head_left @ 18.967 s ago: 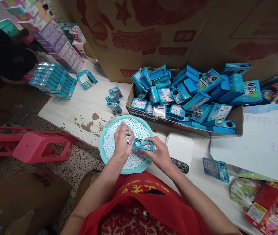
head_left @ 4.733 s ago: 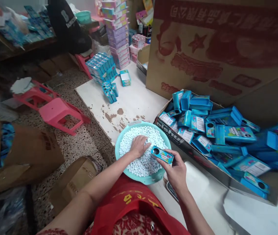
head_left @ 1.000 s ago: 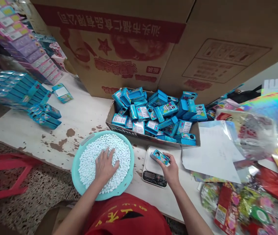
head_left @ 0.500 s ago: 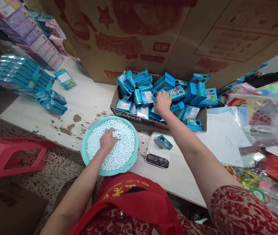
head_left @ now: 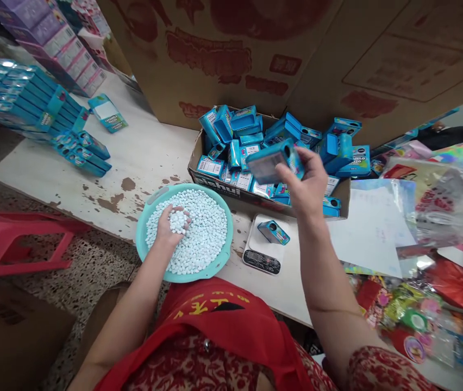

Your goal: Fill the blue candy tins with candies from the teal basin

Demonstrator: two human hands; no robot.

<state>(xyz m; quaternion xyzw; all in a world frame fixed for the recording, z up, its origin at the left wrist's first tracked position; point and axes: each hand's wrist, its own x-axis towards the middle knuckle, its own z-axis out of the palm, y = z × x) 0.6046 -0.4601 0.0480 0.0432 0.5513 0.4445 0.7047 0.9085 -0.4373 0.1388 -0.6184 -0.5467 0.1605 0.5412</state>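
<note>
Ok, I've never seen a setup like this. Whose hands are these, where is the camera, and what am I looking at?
There is no machine here. These are one person's bare hands, seen by a single camera worn on the head, looking forward and down. The left hand, fingers curled, cups a handful of small white pieces at the basin, which holds many more. The right hand grips a blue box, raised in front of or above an open carton of similar boxes. On the white table, right of the basin, a small scale carries another box with a round dark opening. Bundled blue packs sit far left; papers lie right.
</note>
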